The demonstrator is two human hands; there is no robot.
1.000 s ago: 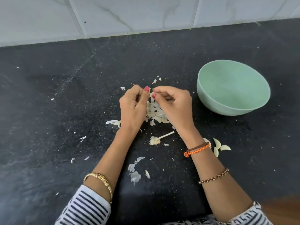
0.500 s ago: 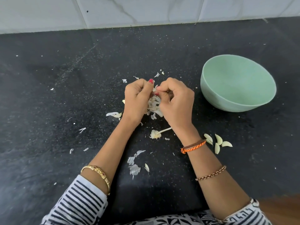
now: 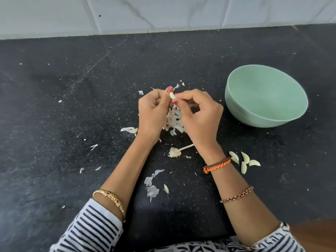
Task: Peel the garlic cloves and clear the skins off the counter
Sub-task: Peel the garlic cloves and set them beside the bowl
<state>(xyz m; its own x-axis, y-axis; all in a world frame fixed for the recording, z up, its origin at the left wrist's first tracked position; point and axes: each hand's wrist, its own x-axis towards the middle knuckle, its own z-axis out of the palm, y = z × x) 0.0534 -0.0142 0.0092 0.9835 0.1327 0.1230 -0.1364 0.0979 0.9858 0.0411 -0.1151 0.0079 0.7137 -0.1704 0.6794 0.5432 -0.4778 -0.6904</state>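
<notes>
Head view, hands: the left hand (image 3: 152, 113) and the right hand (image 3: 200, 115) meet above the black counter (image 3: 54, 115), fingers curled, knuckles toward the camera.
Left hand: its thumb and fingers pinch a pale garlic clove (image 3: 172, 95) at the fingertips; the red-painted thumbnail sits just above the clove.
Right hand: its thumb and forefinger close on the same clove from the other side, the remaining fingers curled in loosely beneath.
Skin pile: a heap of papery garlic skins (image 3: 173, 120) lies on the counter directly under and between the two hands.
Scattered skins: more flakes (image 3: 151, 186) lie between the forearms, one strip (image 3: 130, 130) just left of the left wrist, small bits further left.
Garlic stem: a bare root base with its stalk (image 3: 177, 151) lies near the right wrist.
Peeled cloves: four or so peeled cloves (image 3: 244, 161) lie in a small group just right of the right wrist, on the counter.
Bowl: a pale green bowl (image 3: 236, 106) stands right of the hands; nothing shows inside it.
Wrists: a gold bangle (image 3: 111, 197) on the left, an orange braided band (image 3: 217, 165) and a chain bracelet (image 3: 236, 194) on the right.
Backdrop: white marbled tiles (image 3: 163, 13) behind the counter.
</notes>
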